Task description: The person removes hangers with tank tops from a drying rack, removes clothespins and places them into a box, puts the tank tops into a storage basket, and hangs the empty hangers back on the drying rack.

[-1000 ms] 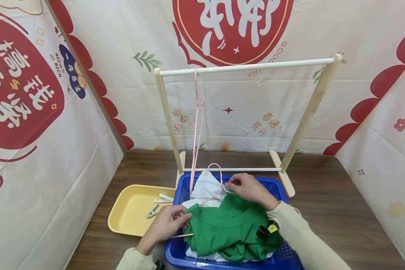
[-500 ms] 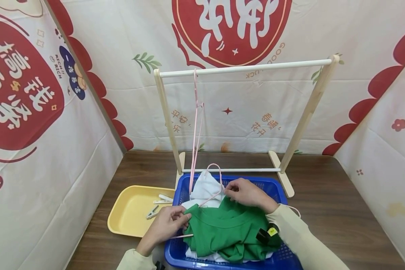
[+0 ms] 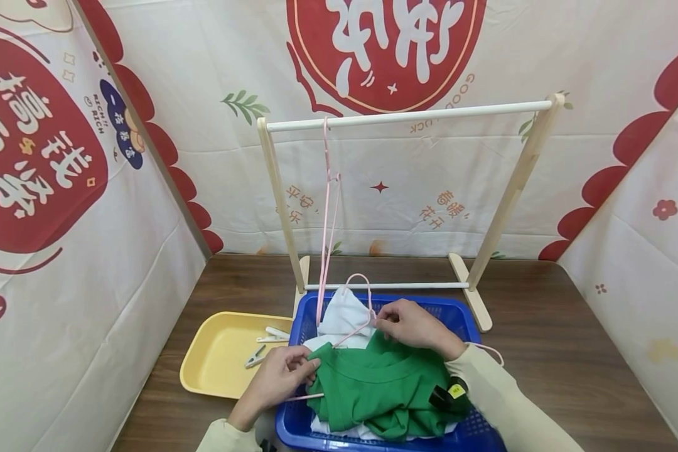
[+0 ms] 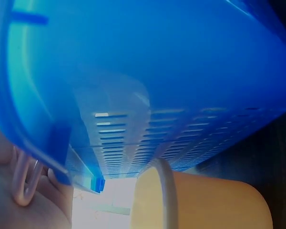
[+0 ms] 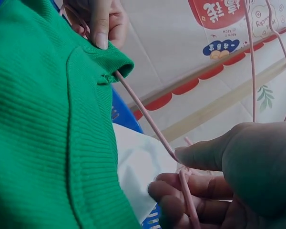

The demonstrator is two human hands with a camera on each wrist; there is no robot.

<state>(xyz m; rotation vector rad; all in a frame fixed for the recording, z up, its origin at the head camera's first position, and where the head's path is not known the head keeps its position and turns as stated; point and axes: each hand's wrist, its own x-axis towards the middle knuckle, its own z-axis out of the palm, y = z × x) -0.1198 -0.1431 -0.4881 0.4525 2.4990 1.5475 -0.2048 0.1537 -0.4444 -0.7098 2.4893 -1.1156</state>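
Observation:
A green shirt (image 3: 384, 389) with a ribbed neckline lies over the blue basket (image 3: 339, 443). My left hand (image 3: 279, 376) pinches the shirt beside its neckline, and a pink hanger (image 5: 148, 114) runs into the neck opening there. One looped hanger end (image 4: 24, 186) pokes out by the left palm in the left wrist view. With thumb and fingers, my right hand (image 3: 412, 323) holds the same hanger just below its hook, which points up toward the rack. The hanger's other end shows beyond the right forearm. Shirt cloth hides its lower bar.
White cloth (image 3: 339, 314) lies in the basket under the shirt. Behind stands a wooden rack with a white rail (image 3: 418, 116), a second pink hanger (image 3: 325, 226) hanging from it. Left of the basket is a yellow tray (image 3: 220, 351) with several clothespins (image 3: 255, 356).
My right hand has shifted slightly left along the hanger toward the base of its hook. The left hand and the shirt stay in place.

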